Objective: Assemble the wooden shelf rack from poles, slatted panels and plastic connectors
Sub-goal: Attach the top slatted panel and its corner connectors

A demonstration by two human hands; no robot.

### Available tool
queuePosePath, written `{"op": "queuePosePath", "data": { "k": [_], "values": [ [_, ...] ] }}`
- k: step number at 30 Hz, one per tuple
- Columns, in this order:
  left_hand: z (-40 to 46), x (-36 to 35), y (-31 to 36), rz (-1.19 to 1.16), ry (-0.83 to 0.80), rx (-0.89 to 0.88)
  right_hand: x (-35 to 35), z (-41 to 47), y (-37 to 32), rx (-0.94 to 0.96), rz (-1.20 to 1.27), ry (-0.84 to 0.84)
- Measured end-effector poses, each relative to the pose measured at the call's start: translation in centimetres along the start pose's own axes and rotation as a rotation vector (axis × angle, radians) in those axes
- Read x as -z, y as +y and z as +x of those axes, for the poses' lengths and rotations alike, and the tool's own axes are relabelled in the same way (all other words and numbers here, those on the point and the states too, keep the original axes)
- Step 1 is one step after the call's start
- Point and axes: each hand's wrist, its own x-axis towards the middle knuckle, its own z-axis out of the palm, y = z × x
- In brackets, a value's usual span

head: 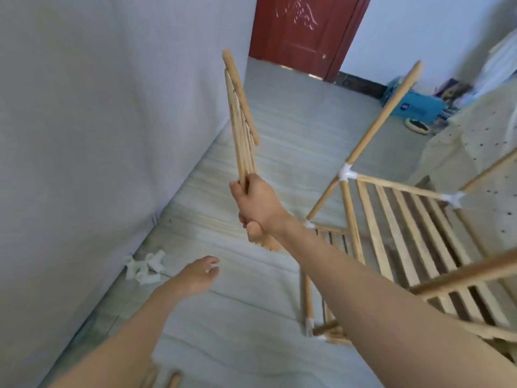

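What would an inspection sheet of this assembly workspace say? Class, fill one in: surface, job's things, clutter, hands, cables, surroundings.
Surface: pale striped floor, used as the work area.
Job's things: slatted panel held upright, edge-on; part-built rack to the right, poles joined by white connectors; loose plastic connectors on the floor by the wall; pole ends at the bottom edge.
Clutter: blue box and a shoe far right.
Hands: right hand grips the panel's lower end; left hand open, fingers relaxed, above the floor.
Cables: nothing seen.
Surroundings: white wall left, red door ahead, spotted cloth right.
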Motion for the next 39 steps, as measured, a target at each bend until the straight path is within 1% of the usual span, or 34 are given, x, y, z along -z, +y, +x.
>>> {"op": "queuePosePath", "data": {
  "k": [2,4,6,8,10,13,16,19,20,22,23,24,25,26,28,29,30,32,33,34,37,39],
  "values": [
    [-3.4,2.7,3.5,0.005,0.119,-0.059,2.4,-3.8,-2.8,0.036,0.029,0.009],
    [-7.2,5.3,7.6,-0.052,0.224,-0.138,4.8,-7.7,-5.4,0.059,0.088,0.022],
    [-11.2,7.6,11.8,-0.113,0.324,-0.234,7.3,-11.5,-7.7,0.11,0.125,0.068],
    [-15.1,9.3,15.6,-0.156,0.426,-0.309,9.8,-14.9,-9.4,0.172,0.106,0.131],
    [-18.8,10.1,18.8,-0.242,0.48,-0.386,12.3,-18.3,-10.6,0.236,0.096,0.192],
    [-23.4,9.9,22.8,-0.371,0.507,-0.478,15.8,-23.0,-11.3,0.305,0.195,0.264],
    [-26.0,8.5,25.2,-0.435,0.539,-0.47,18.1,-26.9,-10.9,0.345,0.348,0.365],
    [-27.3,6.1,26.0,-0.445,0.58,-0.338,19.9,-29.5,-10.0,0.395,0.527,0.421],
    [-27.5,5.4,26.1,-0.497,0.553,-0.28,20.4,-30.0,-9.7,0.409,0.592,0.424],
    [-27.7,4.3,26.2,-0.718,0.408,-0.176,21.4,-30.7,-8.9,0.426,0.669,0.428],
    [-27.5,3.9,26.3,-0.816,0.324,-0.149,21.8,-30.9,-8.4,0.428,0.702,0.424],
    [-27.4,3.4,26.4,-0.838,0.259,-0.142,22.3,-30.9,-7.9,0.427,0.738,0.413],
    [-27.2,2.9,26.5,-0.808,0.23,-0.155,22.6,-30.8,-7.4,0.424,0.78,0.395],
    [-27.0,2.5,26.8,-0.787,0.236,-0.177,22.8,-30.6,-6.8,0.424,0.819,0.376],
    [-26.5,2.4,27.3,-0.845,0.251,-0.212,23.4,-30.0,-5.5,0.433,0.889,0.324],
    [-26.4,2.7,27.7,-0.943,0.233,-0.201,23.6,-29.7,-4.9,0.439,0.935,0.298],
    [-26.2,3.2,28.1,-1.114,0.194,-0.166,24.0,-29.3,-4.4,0.448,0.984,0.28],
    [-25.7,4.5,28.6,-1.559,0.028,-0.111,24.6,-28.7,-3.7,0.438,1.055,0.266],
    [-25.5,4.9,28.9,-1.713,-0.027,-0.12,24.8,-28.5,-3.3,0.416,1.064,0.272],
    [-25.3,5.0,29.1,-1.779,-0.047,-0.134,25.0,-28.2,-2.9,0.387,1.04,0.288],
    [-24.5,4.4,29.8,-1.798,-0.075,-0.227,25.2,-27.3,-1.5,0.281,0.813,0.396],
    [-24.4,4.3,30.0,-1.8,-0.104,-0.34,25.1,-27.1,-1.0,0.232,0.755,0.448]
  ]
}}
